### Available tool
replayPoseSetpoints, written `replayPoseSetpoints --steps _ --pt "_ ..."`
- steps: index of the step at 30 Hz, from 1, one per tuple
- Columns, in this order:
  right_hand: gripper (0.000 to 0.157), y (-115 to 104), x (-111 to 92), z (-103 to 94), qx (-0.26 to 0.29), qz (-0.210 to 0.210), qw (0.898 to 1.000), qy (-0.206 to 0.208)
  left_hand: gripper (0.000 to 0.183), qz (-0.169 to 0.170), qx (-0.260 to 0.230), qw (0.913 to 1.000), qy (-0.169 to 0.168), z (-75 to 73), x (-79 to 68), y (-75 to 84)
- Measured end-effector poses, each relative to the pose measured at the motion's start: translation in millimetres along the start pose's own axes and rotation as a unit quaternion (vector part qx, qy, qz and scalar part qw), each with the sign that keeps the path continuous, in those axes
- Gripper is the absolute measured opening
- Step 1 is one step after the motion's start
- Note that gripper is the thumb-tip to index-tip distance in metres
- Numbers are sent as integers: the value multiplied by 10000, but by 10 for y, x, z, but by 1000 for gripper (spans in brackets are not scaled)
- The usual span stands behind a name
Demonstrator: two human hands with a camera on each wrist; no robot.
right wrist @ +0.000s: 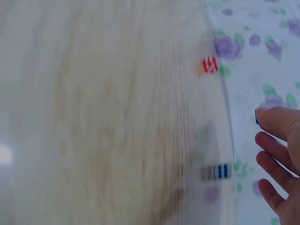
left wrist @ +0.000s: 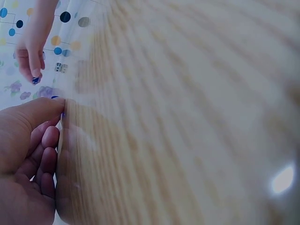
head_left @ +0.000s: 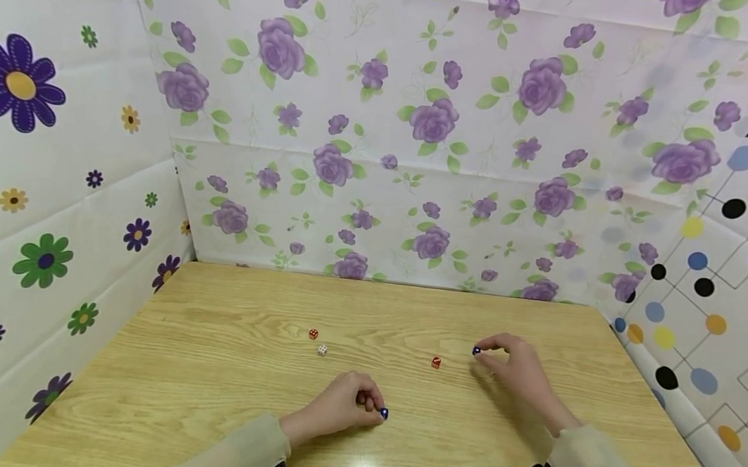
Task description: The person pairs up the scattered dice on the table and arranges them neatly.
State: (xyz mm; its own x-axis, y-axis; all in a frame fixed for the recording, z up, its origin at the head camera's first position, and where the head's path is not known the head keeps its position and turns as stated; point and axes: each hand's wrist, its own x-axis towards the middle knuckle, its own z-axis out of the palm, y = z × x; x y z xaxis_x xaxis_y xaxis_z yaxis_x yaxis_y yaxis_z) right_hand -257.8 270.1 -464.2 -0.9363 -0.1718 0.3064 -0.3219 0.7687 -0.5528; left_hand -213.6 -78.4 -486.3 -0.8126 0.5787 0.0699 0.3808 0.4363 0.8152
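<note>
My left hand (head_left: 339,404) pinches a blue die (head_left: 384,413) between thumb and forefinger, low over the front middle of the table. The other fingers curl inward, and in the left wrist view the thumb covers most of that die. Farther back on the right, my right hand (head_left: 524,374) holds a second blue die (head_left: 476,351) at its fingertips. A red die (head_left: 435,362) lies left of the right hand. Below that hand, a white die with blue pips (right wrist: 222,171) sits on the table, largely hidden by the hand in the head view.
Another red die (head_left: 314,334) and a white die (head_left: 322,350) lie close together, left of centre on the wooden table (head_left: 226,381). Flower-patterned cloth (head_left: 392,121) rises along the back edge, with patterned cloths at both sides.
</note>
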Motion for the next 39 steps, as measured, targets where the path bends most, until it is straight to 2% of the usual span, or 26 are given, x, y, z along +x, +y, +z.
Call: replayPoseSetpoints --steps 12,17,22,30,39 --pt "16 -441 -115 286 99 -762 9969 175 8 13 -86 10000 18 9 2 -13" --pt "16 -583 -202 415 318 -928 9950 169 8 12 -67 10000 30 12 1 -15" --pt "18 -686 -264 520 507 -922 9944 112 8 -36 -3 10000 46 13 7 -20" --pt "14 -754 -357 693 717 -694 9939 -477 8 -53 76 9999 53 12 17 -30" --pt "10 -824 -440 776 1007 -708 9892 -799 9 -42 106 9999 56 13 19 -39"
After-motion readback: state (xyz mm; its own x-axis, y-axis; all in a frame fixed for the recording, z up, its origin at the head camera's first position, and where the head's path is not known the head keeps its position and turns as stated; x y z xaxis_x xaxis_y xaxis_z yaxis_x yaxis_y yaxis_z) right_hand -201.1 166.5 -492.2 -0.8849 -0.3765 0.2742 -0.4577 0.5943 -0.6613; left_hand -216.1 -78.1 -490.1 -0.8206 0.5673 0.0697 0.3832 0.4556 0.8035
